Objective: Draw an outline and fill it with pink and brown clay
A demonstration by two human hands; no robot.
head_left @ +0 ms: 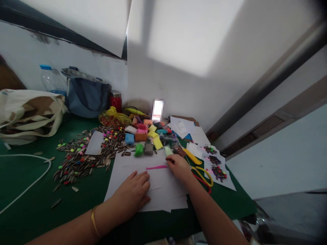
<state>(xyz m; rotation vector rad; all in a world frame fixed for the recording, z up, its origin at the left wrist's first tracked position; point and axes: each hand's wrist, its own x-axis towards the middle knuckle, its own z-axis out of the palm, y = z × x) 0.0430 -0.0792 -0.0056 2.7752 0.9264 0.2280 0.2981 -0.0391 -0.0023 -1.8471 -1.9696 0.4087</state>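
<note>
Left fingers (143, 179) rest loosely extended on white paper sheets (127, 163); right fingers (173, 158) curl, grip unclear, beside a pale-green wrapped lump (168, 151), probably soft: pinch mid-body.

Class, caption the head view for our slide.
Left hand on white paper, right hand near a pink stick, striped seeds nearby.

At the front middle of the table (28, 180), paper sheets (116, 177) are laid, with a strip (156, 167) placed on them just beyond the left hand (132, 193) and to the left of the right hand (180, 167). Seeds (74, 165) are spread to the left of the sheets, packets (141, 136) are heaped behind, and scissors (211, 177) are set on the right, beyond which seed clusters (218, 173) are arranged on another sheet (230, 182). At the left rear, two bags (88, 97) are stood beside a flask (116, 102).
</note>
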